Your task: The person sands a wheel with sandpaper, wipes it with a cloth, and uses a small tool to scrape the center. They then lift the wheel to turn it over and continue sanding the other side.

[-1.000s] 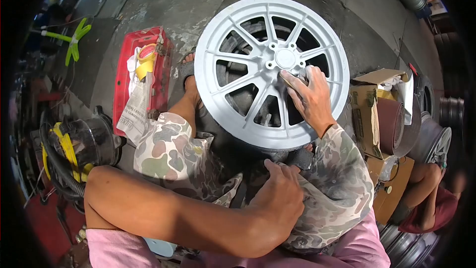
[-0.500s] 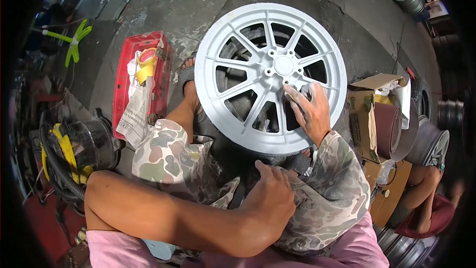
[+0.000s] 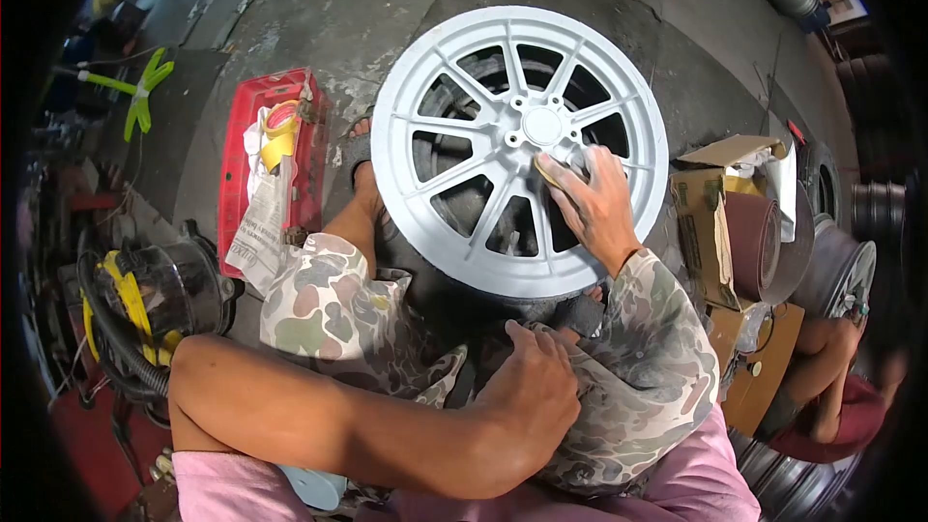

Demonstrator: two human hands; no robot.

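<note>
Left hand (image 3: 534, 382) loose, right hand (image 3: 597, 208) gripping pad (image 3: 549, 171) on wheel (image 3: 448, 181) — red crate (image 3: 232, 174) holds tape (image 3: 278, 147).

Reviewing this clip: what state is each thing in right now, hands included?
Wheel: face up, pale grey.
Thin pad: in the right hand's grip, against the wheel near its hub.
Right hand: over the wheel, fingers bent.
Left hand: resting at the right knee.
Red crate: open, in use.
Yellow tape: in the crate.
Newspaper: partly over the crate's edge.
Cardboard box: flap open.
Brown sheet: rolled up.
</note>
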